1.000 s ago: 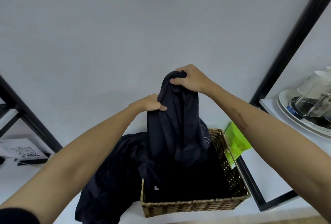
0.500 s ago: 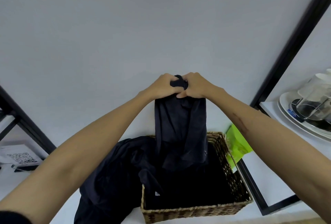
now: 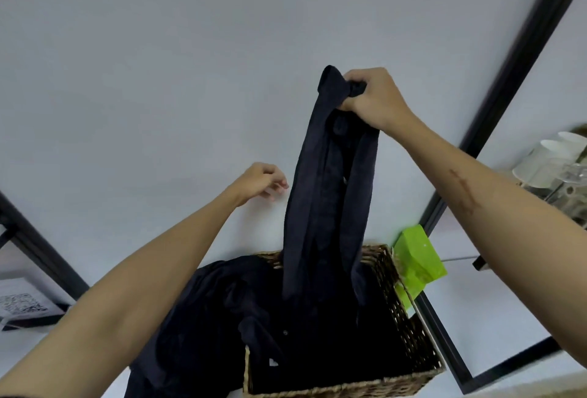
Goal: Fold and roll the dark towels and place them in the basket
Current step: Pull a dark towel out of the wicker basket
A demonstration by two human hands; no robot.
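Against pale wall (image 3: 158,79), dark towel (image 3: 327,194) gripped in right hand (image 3: 374,98) above basket (image 3: 409,327).

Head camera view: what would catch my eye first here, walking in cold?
A long dark towel dangles in mid-frame, gripped at its top by the right hand and hanging down into the wicker basket below. The left hand hovers empty beside it. More dark cloth spills over the basket's left edge, and a bright green box sits just right of it.

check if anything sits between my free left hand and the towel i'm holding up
Nothing visible does. The left hand hangs open just left of the dark towel, with only bare wall showing in the gap. The right hand grips the towel's top above the basket.
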